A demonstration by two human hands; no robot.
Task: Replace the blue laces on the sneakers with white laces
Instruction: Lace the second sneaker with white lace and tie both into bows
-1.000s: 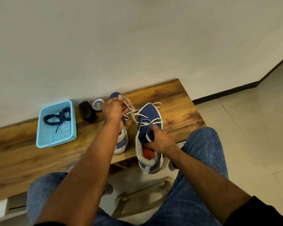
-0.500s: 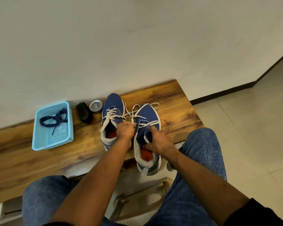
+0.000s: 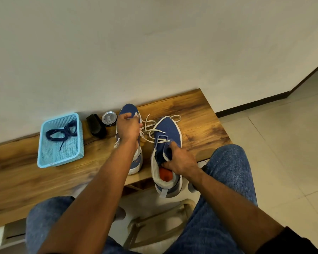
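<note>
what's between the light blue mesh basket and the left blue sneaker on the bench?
Head view: a black oblong object and a small round silver tin lie between the light blue mesh basket and the left blue sneaker.

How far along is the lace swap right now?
Done: the blue laces lie in the basket, out of both sneakers. In hand: the left hand pulls a white lace while the right hand grips the right sneaker by its tongue. Left: that sneaker's lace looks loose and untied.
</note>
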